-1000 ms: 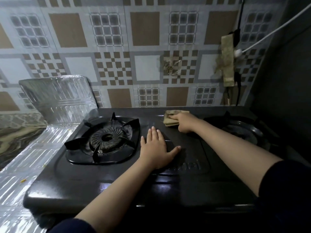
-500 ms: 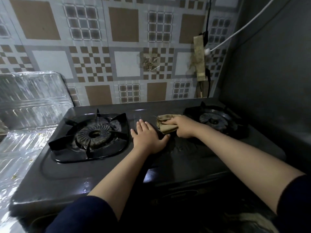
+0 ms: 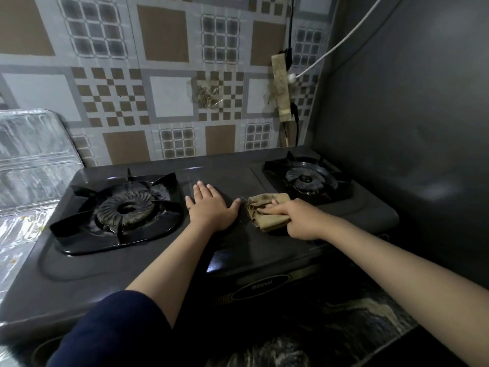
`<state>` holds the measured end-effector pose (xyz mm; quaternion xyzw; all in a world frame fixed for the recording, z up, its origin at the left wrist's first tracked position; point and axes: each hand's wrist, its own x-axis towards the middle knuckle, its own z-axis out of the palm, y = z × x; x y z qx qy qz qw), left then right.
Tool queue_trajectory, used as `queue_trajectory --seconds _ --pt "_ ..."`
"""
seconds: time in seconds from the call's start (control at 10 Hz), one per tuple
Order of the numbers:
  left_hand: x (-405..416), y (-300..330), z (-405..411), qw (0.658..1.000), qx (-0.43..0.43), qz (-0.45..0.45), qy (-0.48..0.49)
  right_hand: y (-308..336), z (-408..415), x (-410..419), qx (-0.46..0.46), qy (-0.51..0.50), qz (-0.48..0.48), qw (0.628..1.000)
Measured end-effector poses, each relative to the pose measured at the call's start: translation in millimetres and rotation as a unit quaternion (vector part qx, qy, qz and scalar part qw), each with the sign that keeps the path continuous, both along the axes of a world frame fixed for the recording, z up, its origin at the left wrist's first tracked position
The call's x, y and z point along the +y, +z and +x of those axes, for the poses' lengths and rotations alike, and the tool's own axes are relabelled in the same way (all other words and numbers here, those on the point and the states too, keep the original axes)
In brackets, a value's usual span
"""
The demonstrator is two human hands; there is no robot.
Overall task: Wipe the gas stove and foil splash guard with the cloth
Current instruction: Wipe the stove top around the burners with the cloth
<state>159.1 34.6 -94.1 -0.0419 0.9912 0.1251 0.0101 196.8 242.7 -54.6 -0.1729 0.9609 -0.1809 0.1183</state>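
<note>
The gas stove (image 3: 238, 250) is a dark, matte-finished two-burner unit. An oval badge (image 3: 262, 284) on its front panel carries lettering that appears to read "Rinnai"; the text is small and dim.

On the stove's left half sits the left burner (image 3: 124, 207), a round ribbed cast ring inside a black pan support with pointed prongs. The right burner (image 3: 307, 178), on the stove's far right corner, is of the same form.

The left hand (image 3: 211, 207) lies flat on the stove's centre panel between the burners, palm down, fingers straight and thumb spread outward.

The cloth (image 3: 264, 210), tan, crumpled and stained, rests on the stove top just right of the left hand's thumb. The right hand (image 3: 299, 218) presses down on the cloth, fingers laid over its folds; whether they curl round it cannot be told.

The foil splash guard (image 3: 34, 165), shiny and ribbed with rounded corners, stands to the stove's left and continues as a flat sheet beside it.

Behind the stove, the wall (image 3: 164, 96) shows a square and checker tile pattern.
</note>
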Motion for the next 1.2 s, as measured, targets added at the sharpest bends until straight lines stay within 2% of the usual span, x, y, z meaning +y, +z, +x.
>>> queue_trajectory --seconds 0.2,0.4,0.7,0.9,1.1,1.2 --pt "1.2 -0.6 -0.9 1.0 -0.006 -0.022 -0.002 -8.1 31.2 23.9 0.019 0.016 -0.024 0.999" --pt "1.6 -0.2 -0.2 1.0 -0.008 -0.025 -0.003 3.0 42.6 43.6 -0.009 0.011 -0.041 0.999" --pt "2.3 -3.0 0.1 1.0 0.0 -0.027 0.002 59.5 2.7 30.1 -0.092 0.07 0.054 0.992" --pt "5.2 -1.9 -1.6 1.0 0.001 -0.029 0.002 96.5 -31.8 13.3 -0.032 0.029 0.035 0.998" --pt "4.4 -0.8 -1.0 1.0 0.002 -0.025 -0.002 105.3 -48.0 -13.3 0.104 -0.013 -0.088 0.991" --pt "5.1 -0.9 -1.3 1.0 0.003 -0.023 0.001 80.7 -41.9 -23.6 0.072 0.038 0.044 0.996"
